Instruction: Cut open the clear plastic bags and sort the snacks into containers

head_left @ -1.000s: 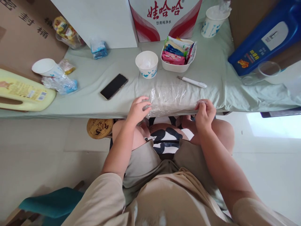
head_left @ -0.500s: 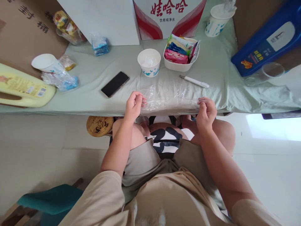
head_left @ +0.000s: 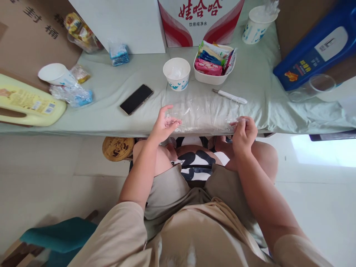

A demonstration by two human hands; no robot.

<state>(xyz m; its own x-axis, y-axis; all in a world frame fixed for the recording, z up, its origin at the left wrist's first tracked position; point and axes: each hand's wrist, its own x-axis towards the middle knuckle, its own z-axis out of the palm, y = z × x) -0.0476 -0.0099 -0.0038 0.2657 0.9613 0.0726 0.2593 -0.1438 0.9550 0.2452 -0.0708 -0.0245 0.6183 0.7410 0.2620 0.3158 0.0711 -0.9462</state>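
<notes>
A clear plastic sheet (head_left: 204, 113) lies flat on the green cloth near the table's front edge. My left hand (head_left: 162, 126) pinches its near-left corner between thumb and fingers, with the other fingers lifted. At the near-right corner my right hand (head_left: 243, 133) is closed on the sheet's edge. Just beyond the sheet stand a white paper cup (head_left: 176, 73) and a white bowl of snack packets (head_left: 213, 66). A white pen (head_left: 229, 96) lies on the cloth past the sheet's right side.
A black phone (head_left: 136, 99) lies left of the sheet. A yellow jug (head_left: 27, 105), a tipped cup (head_left: 54, 74) and crumpled bags sit far left. A blue jug (head_left: 314, 52) and clear glass (head_left: 319, 84) are at right. A red-and-white box (head_left: 200, 18) stands behind.
My left hand lifted the sheet's left corner, then lowered it toward the table edge, with fingers now spread more. The right hand has kept its grip and hardly moved.
</notes>
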